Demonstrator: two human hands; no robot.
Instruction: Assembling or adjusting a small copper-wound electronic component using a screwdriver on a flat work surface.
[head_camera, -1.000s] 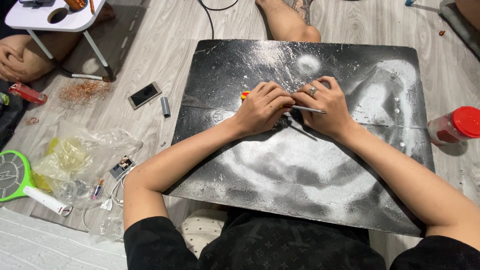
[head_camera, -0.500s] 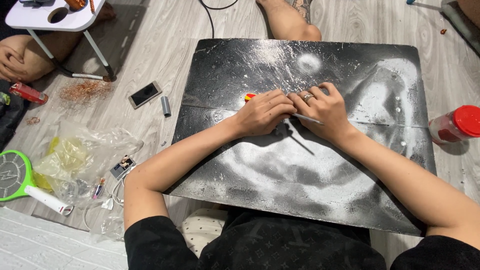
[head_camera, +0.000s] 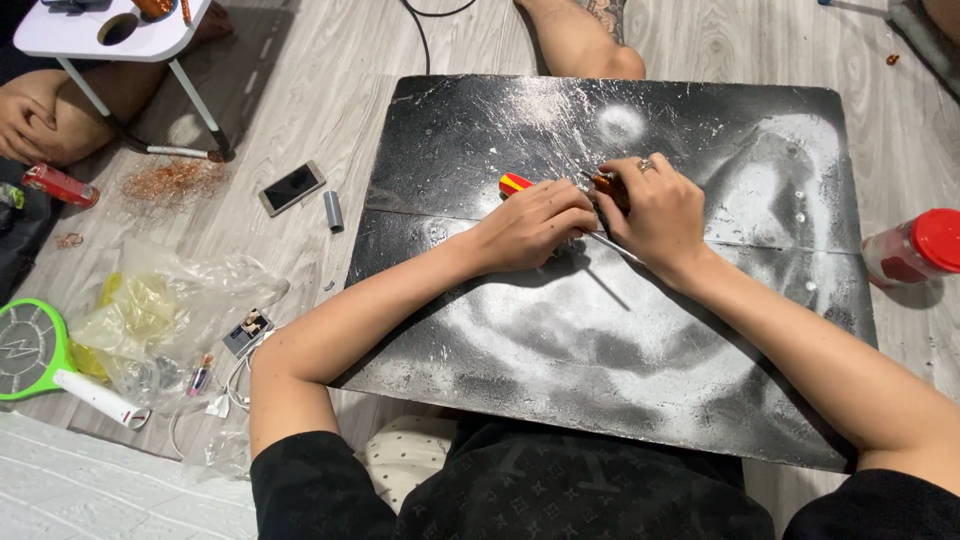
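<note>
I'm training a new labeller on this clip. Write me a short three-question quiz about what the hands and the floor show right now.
1. True or false: both hands rest on the dark board.
2. Which lies on the floor left of the board? A) phone B) kettle C) shoe
3. Fill in: the jar at the right edge has a ____ lid.

Key
1. True. The left hand and right hand meet on the board around a small orange part, beside a tool with a red and yellow handle.
2. A. The phone lies near a small grey cylinder.
3. Red. The jar lies on the floor.
</note>
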